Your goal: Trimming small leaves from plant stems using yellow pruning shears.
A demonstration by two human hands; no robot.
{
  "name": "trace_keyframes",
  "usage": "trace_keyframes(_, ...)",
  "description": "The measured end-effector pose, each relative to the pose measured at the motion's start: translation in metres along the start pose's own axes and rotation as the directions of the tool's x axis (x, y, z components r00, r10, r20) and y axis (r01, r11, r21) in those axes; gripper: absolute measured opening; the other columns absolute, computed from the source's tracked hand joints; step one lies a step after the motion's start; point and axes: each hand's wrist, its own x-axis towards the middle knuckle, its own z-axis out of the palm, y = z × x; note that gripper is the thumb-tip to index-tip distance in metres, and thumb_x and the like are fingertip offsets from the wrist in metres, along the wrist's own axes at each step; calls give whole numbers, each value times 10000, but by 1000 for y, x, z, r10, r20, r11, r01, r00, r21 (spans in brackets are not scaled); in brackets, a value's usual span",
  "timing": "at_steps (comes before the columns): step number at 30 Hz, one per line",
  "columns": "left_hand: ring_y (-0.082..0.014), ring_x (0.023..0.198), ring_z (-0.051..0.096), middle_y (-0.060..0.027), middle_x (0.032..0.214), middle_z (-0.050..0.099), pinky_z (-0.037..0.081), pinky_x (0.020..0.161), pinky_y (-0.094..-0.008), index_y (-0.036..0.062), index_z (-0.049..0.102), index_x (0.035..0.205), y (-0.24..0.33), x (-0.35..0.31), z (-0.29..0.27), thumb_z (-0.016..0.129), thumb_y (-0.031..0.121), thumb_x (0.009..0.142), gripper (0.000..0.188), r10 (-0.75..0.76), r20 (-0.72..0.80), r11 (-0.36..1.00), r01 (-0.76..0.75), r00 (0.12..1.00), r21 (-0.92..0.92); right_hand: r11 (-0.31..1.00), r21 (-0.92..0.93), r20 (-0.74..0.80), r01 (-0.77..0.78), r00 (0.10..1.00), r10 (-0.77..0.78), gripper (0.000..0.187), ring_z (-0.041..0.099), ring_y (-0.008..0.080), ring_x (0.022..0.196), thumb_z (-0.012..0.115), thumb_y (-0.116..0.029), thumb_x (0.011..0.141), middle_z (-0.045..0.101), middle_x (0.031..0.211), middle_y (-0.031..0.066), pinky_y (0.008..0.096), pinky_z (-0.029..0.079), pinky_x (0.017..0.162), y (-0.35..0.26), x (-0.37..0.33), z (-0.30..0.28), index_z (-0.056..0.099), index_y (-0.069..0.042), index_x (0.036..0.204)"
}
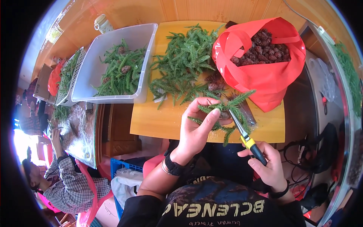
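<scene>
My left hand pinches a green artificial pine sprig over the near edge of the yellow table. Something brownish, perhaps a pine cone, shows partly among its needles by my fingertips. From the right, the long-nose pliers, with yellow and black handles, reach into the middle of the sprig. My right hand is closed around their handles. Whether the jaws grip anything is hidden by the needles. Just beyond the sprig, a few loose pine cones lie beside a heap of green sprigs.
A red fabric bag full of brown pine cones stands at the table's far right. Left of the heap sits a clear plastic bin holding sprigs with cones. Another person in a checked shirt works at the left table.
</scene>
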Motion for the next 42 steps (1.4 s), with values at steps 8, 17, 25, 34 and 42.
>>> trace_keyframes(8,-172,915,603,-92,1019,554,521,798,-322,13,448,1105,0,1,-2,540,28,881,243,10,8,989,-9,1000,-147,985,-171,66,-34,997,46,177,574,110,774,621,-104,799,660,921,129,256,438,678,-6,1,-1,502,19,843)
trace_keyframes(17,-258,929,598,-73,1015,480,533,808,-449,46,439,998,-8,4,-10,576,50,847,204,90,72,992,-83,993,-90,796,-584,5,160,981,-194,217,579,309,853,694,-97,702,614,872,172,348,457,713,-14,9,12,532,22,783)
trace_keyframes(25,-263,914,613,-63,999,502,535,770,-400,52,434,985,1,1,-3,446,82,929,64,-63,-49,974,50,997,-221,701,-673,9,237,950,-312,242,572,340,847,715,-101,681,606,828,176,378,460,702,-13,11,8,529,16,783)
trace_keyframes(34,-159,896,583,-82,999,545,552,777,-379,52,447,1042,2,0,0,438,79,937,108,-41,-54,976,29,998,-216,981,-183,88,-66,993,84,192,565,106,768,622,-123,800,669,919,117,265,427,660,-15,7,-4,475,-1,817)
trace_keyframes(42,-153,906,577,-93,1010,551,552,776,-369,54,442,1088,1,1,-4,434,75,936,154,-57,-44,971,46,997,-234,988,-64,178,-142,972,151,251,571,159,942,566,-211,858,658,949,175,311,394,876,-11,8,-6,469,20,872)
